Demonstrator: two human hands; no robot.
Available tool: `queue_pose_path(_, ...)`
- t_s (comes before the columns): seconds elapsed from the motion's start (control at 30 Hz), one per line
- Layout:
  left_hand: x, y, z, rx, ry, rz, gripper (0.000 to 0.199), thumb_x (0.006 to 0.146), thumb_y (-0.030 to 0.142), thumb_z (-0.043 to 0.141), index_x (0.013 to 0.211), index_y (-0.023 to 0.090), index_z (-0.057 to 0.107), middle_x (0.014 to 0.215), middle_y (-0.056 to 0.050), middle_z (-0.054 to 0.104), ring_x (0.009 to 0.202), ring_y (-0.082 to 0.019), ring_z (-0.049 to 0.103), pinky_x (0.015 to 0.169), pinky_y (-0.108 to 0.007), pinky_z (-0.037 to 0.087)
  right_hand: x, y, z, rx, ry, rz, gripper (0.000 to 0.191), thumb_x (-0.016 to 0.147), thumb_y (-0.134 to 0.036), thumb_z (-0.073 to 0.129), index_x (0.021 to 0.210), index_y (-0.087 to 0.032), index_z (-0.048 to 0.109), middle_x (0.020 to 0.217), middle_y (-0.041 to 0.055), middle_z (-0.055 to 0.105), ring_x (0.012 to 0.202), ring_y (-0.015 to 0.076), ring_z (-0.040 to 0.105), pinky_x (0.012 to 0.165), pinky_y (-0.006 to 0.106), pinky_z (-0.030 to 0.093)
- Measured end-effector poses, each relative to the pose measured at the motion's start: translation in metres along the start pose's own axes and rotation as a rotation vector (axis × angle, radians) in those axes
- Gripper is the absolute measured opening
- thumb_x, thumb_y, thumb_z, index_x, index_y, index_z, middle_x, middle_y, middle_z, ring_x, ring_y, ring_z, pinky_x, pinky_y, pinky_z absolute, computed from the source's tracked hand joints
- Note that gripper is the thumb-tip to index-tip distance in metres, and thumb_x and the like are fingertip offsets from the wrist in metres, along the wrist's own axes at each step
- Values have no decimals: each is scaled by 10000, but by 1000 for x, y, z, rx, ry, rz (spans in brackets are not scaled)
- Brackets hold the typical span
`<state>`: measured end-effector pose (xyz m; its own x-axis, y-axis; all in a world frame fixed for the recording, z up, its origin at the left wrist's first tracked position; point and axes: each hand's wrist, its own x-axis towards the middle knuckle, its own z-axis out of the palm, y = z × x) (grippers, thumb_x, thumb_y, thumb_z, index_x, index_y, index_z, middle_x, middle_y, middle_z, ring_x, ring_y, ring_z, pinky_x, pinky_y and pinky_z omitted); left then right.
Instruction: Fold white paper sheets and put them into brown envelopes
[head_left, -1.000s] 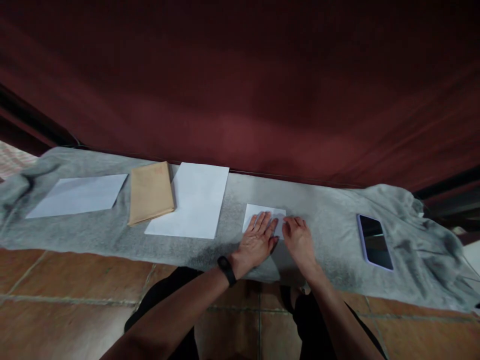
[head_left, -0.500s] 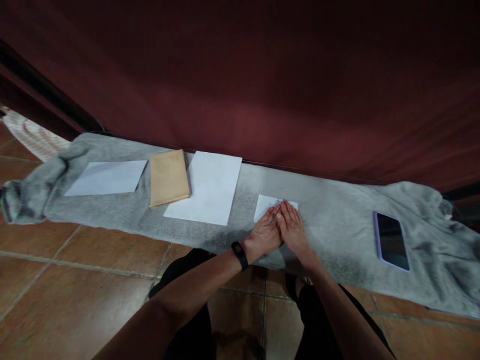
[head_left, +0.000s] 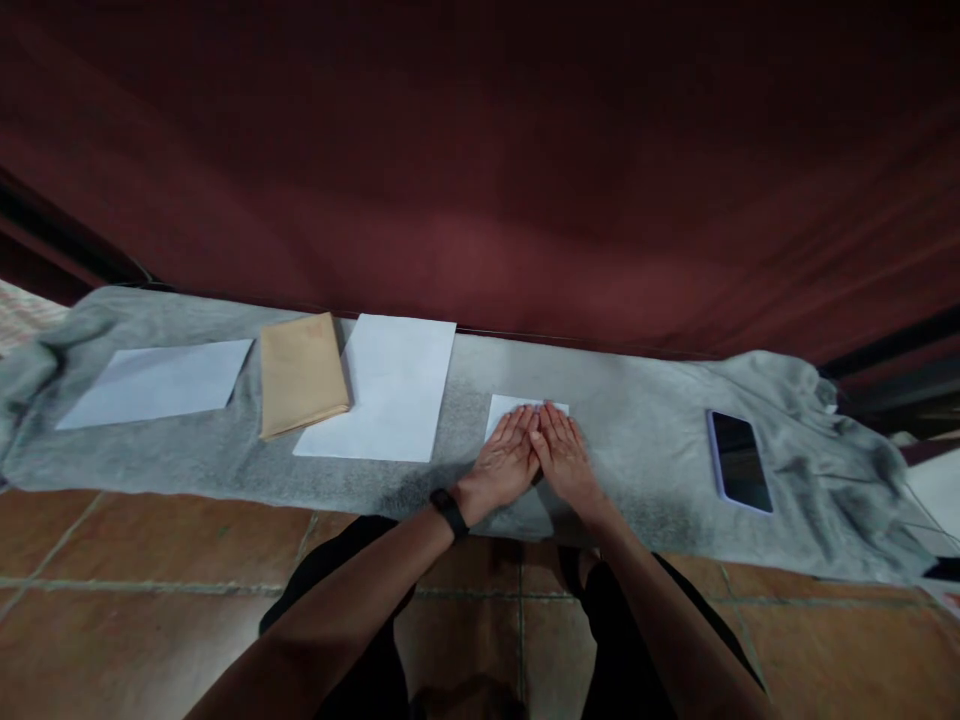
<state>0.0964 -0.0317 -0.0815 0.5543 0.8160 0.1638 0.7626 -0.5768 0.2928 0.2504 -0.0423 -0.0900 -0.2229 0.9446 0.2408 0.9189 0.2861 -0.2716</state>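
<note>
Grey cloth [head_left: 645, 420] carries a small paper [head_left: 502, 406], midway between its front and back edges. On that paper the left hand [head_left: 507, 457] and right hand [head_left: 568, 457] lie flat, side by side, fingers straight, gripping nothing. A phone [head_left: 739, 461] lies toward the right end; a brown packet [head_left: 303, 375] overlaps a large sheet [head_left: 403, 390] toward the left.

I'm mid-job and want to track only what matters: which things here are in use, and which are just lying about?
In use:
small white paper
left hand and right hand, laid on it
grey cloth beneath

Apparently just lying about:
brown packet
large white sheet, partly under the packet
far-left white sheet
phone
</note>
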Motion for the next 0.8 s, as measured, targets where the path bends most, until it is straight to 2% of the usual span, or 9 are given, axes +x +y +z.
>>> queue_pose_path(0.27, 3, -23, -9, 69, 22, -168, 588, 1027, 289, 287, 1549, 18, 304, 1644, -197, 287, 1553, -260, 193, 1265, -458, 219, -7, 7, -2, -86, 63, 6, 583, 1073, -406, 333, 1568, -97, 348, 1610, 167, 369, 1503, 278, 328, 1220, 481, 270)
queue_pose_path(0.47, 4, -34, -24, 153, 55, -242, 572, 1034, 327, 325, 1520, 29, 373, 1604, -200, 378, 1517, -274, 309, 1246, -449, 249, -4, 22, -9, -111, 18, 47, 549, 1068, -365, 342, 1543, -96, 396, 1604, 160, 380, 1493, 275, 347, 1214, 480, 286)
queue_pose_path(0.63, 17, -39, -43, 112, 78, -272, 478, 1005, 257, 409, 1467, 153, 479, 1449, -132, 583, 1323, -269, 536, 1112, -430, 410, 5, 22, -9, -107, 8, 115, 526, 1052, -315, 374, 1524, -92, 428, 1590, 156, 408, 1477, 277, 380, 1210, 465, 296)
queue_pose_path(0.8, 37, -42, -46, 73, 68, -323, 389, 947, 247, 542, 1324, 181, 608, 1272, -122, 647, 1181, -283, 570, 1023, -412, 453, 8, 16, -5, -93, 23, 145, 519, 1039, -266, 361, 1521, -88, 430, 1586, 164, 412, 1468, 286, 394, 1203, 489, 304)
